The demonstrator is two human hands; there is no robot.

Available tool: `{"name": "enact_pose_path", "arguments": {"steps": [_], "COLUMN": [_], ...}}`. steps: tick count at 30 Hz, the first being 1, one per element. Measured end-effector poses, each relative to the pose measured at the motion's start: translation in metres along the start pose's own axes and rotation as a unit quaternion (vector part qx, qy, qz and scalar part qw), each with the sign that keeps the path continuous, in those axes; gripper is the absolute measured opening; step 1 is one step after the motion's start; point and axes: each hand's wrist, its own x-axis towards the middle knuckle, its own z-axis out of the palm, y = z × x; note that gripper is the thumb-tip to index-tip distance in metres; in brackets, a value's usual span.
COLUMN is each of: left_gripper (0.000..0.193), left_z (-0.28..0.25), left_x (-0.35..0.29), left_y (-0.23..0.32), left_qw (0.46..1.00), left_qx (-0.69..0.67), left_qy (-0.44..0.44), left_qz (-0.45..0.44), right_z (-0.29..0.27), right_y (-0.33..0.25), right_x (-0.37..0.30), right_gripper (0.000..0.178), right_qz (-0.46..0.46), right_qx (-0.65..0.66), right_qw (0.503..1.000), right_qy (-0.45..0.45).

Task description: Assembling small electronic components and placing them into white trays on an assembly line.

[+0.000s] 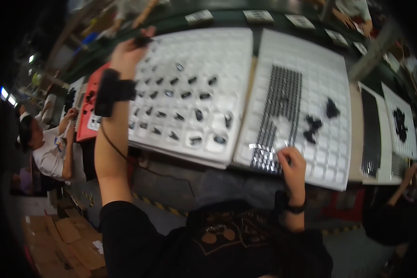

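Note:
My left hand (129, 52) reaches to the far left corner of a white compartment tray (234, 51). Its fingers close on a small black part (142, 41), blurred by movement. Small dark parts (186, 95) sit singly in many of the tray's pockets. At the near edge of a second white tray (331, 167), my right hand (293, 170) has its thumb and forefinger drawn together. They are at the corner of a sheet with rows of dark pieces (279, 102); what they pinch, if anything, is too small to tell. Loose black parts (312, 127) lie right of that sheet.
A red tray (91, 99) stands left of my left arm, beside a seated co-worker (55, 148). Beyond the trays, white cards (258, 16) lie along a dark green belt. More trays (397, 125) are at the right. Cardboard boxes (62, 245) stand low at the left.

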Motion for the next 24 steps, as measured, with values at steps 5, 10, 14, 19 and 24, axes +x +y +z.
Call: {"name": "enact_pose_path", "arguments": {"steps": [5,10,14,19,24], "left_gripper": [0.017,0.023,0.025,0.023,0.024], "left_z": [-0.009,-0.031,-0.082,-0.138,-0.183], "left_x": [-0.064,-0.172,-0.178,-0.119,-0.057], "left_y": [-0.123,-0.273,-0.351,-0.382,-0.388], "left_qw": [0.954,0.915,0.885,0.892,0.927], "left_qx": [-0.167,-0.123,-0.11,-0.107,-0.059], "left_qy": [-0.066,-0.153,-0.083,0.091,-0.042], "left_qz": [-0.24,-0.351,-0.445,-0.43,-0.367], "right_z": [-0.012,-0.015,-0.024,-0.046,-0.016], "right_y": [0.049,0.065,0.075,0.068,0.129], "right_x": [-0.005,-0.009,-0.004,0.037,0.102], "right_gripper": [0.004,0.007,0.012,0.01,0.013], "right_qz": [0.021,0.022,-0.05,0.005,-0.012], "right_qx": [0.038,-0.034,-0.065,-0.106,-0.12], "right_qw": [0.999,0.998,0.995,0.994,0.993], "right_qy": [0.01,0.043,0.055,-0.009,0.004]}}
